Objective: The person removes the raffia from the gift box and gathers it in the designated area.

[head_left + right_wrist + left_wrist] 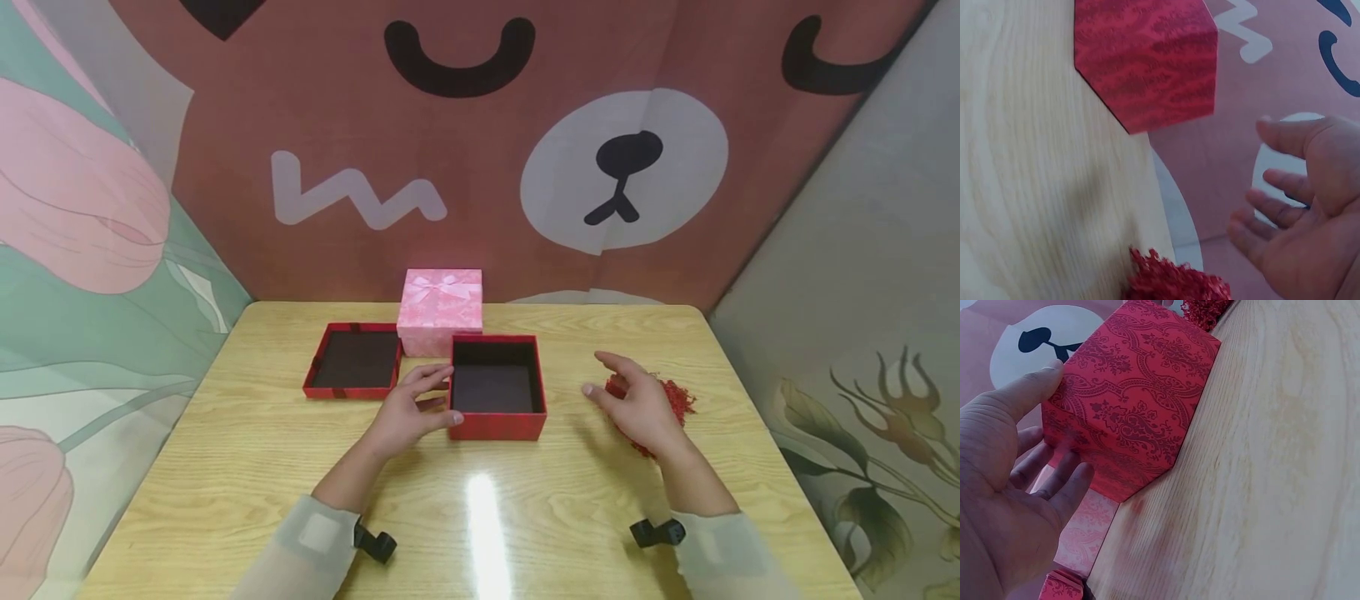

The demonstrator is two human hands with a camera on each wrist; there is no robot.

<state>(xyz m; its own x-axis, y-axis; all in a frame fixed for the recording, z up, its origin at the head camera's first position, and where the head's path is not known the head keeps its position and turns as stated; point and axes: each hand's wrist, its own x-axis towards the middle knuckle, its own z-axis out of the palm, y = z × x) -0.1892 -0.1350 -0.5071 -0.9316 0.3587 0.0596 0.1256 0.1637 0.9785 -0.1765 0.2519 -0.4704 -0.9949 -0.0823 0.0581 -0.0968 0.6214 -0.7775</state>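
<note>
Bear-face backdrop panels wall in a pale wooden table (247, 467), where an open red box (497, 388) sits near the middle, its dark inside bare. A person's left hand (408, 410) rests against the box's left wall, fingers lightly spread and touching it rather than clamped round it. The right hand (636, 403), fingers relaxed and holding nothing, hovers over a heap of red shredded paper (678, 398) just right of the box. By appearances the filling has not begun: the shreds remain outside. The red lid (352, 361) lies upturned to the left, a pink bow-topped box (441, 310) just behind, leaving bare tabletop in front and at the right edge.
</note>
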